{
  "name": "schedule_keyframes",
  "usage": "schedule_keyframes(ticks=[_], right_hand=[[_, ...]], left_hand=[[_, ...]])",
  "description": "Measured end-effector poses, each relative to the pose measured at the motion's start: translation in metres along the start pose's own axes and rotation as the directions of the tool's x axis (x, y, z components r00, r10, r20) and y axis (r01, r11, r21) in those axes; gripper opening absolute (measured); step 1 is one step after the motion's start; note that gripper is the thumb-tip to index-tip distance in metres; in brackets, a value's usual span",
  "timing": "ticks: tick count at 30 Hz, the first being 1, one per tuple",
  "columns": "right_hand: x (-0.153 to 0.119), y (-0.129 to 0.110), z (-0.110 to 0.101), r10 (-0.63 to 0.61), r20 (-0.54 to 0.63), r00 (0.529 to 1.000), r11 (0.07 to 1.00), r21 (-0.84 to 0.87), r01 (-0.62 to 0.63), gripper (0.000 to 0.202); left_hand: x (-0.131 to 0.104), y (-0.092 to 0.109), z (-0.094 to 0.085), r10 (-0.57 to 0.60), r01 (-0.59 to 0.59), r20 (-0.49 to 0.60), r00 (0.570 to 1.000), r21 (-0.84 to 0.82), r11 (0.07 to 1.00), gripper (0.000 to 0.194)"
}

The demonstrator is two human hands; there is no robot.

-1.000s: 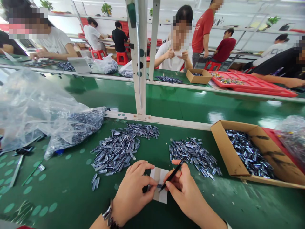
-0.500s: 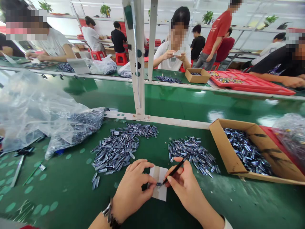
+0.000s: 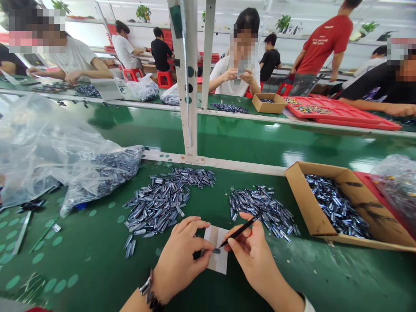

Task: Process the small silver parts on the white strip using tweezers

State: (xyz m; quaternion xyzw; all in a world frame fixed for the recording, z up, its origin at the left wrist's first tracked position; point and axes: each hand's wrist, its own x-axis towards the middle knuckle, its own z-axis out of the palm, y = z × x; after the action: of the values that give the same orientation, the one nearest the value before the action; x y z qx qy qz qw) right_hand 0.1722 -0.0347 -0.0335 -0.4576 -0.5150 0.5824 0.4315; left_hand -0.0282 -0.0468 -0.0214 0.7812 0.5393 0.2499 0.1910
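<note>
My left hand (image 3: pixel 185 251) pinches a small dark glossy piece (image 3: pixel 216 250) between thumb and forefinger, over a white card (image 3: pixel 221 264) with a beige strip. Closed round a slim black pen-like tool (image 3: pixel 239 231), my right hand (image 3: pixel 251 249) holds its tip just beside the piece. One pile of similar dark pieces (image 3: pixel 159 201) lies beyond my left hand. A second pile (image 3: pixel 263 208) lies beyond my right hand.
An open cardboard box (image 3: pixel 299 199) of dark pieces stands at the right. Clear plastic bags (image 3: pixel 65 151) lie at the left. A white post (image 3: pixel 190 108) rises beyond the piles. Several people sit across the green bench (image 3: pixel 156 130).
The black tool's tip has lifted slightly off the piece and its shaft leans lower. My left hand keeps its place. In the background, the person in red has moved right.
</note>
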Motion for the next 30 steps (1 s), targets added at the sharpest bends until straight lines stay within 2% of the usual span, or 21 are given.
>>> schedule_keyframes(ticks=[6, 30], right_hand=[[0.0005, 0.0012, -0.0009, -0.001, 0.025, 1.000, 1.000, 0.015, 0.000, 0.043], [-0.0010, -0.0022, 0.0001, 0.026, 0.003, 1.000, 0.999, 0.027, -0.026, 0.051]], left_hand=[[0.0009, 0.0002, 0.0003, 0.000, 0.000, -0.006, 1.000, -0.018, 1.000, 0.029], [0.0006, 0.0004, 0.0006, 0.003, -0.003, 0.008, 1.000, 0.029, 1.000, 0.029]])
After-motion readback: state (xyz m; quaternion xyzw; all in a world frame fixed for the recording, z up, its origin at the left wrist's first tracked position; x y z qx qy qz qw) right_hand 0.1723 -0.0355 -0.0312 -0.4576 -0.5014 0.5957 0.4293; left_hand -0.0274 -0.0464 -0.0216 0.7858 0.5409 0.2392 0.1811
